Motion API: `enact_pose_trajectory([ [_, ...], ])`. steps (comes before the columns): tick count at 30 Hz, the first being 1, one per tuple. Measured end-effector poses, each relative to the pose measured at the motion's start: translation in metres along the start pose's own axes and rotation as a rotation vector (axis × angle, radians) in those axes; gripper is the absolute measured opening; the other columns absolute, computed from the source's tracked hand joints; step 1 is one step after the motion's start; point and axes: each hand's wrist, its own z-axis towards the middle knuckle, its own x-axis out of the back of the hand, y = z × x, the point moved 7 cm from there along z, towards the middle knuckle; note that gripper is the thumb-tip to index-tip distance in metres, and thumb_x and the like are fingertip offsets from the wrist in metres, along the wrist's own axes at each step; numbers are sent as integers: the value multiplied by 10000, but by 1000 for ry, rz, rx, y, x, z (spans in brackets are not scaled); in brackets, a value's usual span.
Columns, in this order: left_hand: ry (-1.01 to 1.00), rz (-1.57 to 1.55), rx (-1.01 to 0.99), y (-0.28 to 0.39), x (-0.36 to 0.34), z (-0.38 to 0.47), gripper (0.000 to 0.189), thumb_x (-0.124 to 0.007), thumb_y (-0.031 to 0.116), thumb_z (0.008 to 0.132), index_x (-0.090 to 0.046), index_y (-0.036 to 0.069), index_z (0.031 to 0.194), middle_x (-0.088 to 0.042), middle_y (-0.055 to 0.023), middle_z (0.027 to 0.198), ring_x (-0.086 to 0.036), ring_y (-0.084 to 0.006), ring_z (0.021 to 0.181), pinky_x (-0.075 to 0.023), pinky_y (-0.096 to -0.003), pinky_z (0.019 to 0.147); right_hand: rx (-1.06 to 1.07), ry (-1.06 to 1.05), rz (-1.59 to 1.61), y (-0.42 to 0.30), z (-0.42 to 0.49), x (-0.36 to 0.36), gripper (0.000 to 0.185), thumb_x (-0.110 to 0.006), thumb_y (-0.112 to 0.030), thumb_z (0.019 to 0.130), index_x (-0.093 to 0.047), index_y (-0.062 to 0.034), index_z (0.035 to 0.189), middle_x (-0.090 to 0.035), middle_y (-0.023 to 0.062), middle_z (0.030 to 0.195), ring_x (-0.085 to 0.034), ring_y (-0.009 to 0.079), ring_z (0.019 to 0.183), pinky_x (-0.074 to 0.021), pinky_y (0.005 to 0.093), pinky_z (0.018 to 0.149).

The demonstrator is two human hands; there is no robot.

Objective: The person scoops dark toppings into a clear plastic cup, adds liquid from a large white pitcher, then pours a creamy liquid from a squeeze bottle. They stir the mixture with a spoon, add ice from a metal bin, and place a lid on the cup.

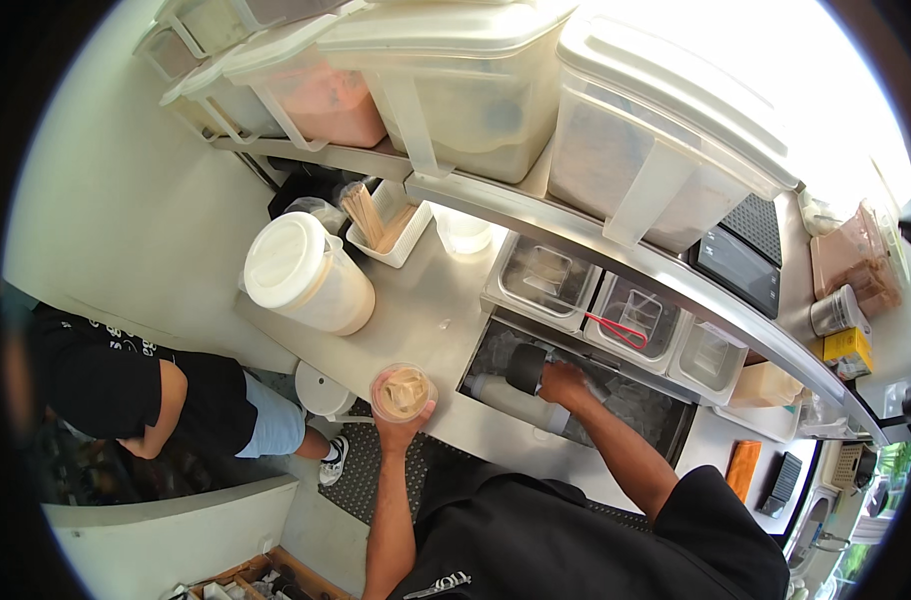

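Observation:
A clear plastic cup of milky brown drink with ice is in my left hand, held over the steel counter's front edge. My right hand reaches into the ice bin and grips a dark, rounded thing, perhaps an ice scoop; its covered part cannot be made out. Beside that hand, a pale, capped bottle lies on the ice. A lidded plastic pitcher with a light brown liquid stands on the counter, up and left from the cup.
Lidded steel pans line the bin's far side, one with a red-handled utensil. Large plastic storage bins fill the overhead shelf. A white basket holds wooden sticks. At the left stands another person, near a white round-topped stool or bin.

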Motion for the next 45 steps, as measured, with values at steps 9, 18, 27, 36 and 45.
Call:
enact_pose_trajectory([
  [9,-3,-283,18,24,12,11,903,-881,345,667,-383,46,1358,-505,-92,1227,-539,-239,1150,-450,-403,1009,-4,-94,196,-12,78,-52,331,-670,-229,798,-705,-50,1075,-696,203,1079,-662,363,1055,-533,422,890],
  [18,-15,-349,-5,55,22,26,942,-894,409,644,-394,28,1346,-506,-105,1237,-533,-234,1153,-456,-379,991,161,-95,767,51,38,-91,342,-675,-272,812,-680,-45,1068,-691,204,990,-660,370,938,-510,435,814],
  [27,-134,-173,-61,61,-4,28,879,-896,244,629,-400,25,1321,-529,-114,1213,-547,-231,1144,-462,-376,997,51,13,451,45,-96,41,307,-670,-233,806,-688,-41,1045,-677,250,951,-632,428,962,-501,496,846],
  [36,-292,-303,-47,78,-47,25,897,-919,122,577,-414,31,1313,-550,-114,1250,-541,-231,1184,-452,-385,1033,327,196,130,-34,-181,221,172,-676,-143,776,-634,-5,871,-641,224,779,-611,437,845,-457,509,743],
  [45,-276,-350,-94,82,-50,25,929,-925,101,562,-402,48,1328,-537,-117,1266,-527,-231,1199,-435,-381,1054,546,153,517,-32,-159,193,226,-677,-77,730,-661,-21,949,-615,225,743,-570,428,690,-454,442,633],
])
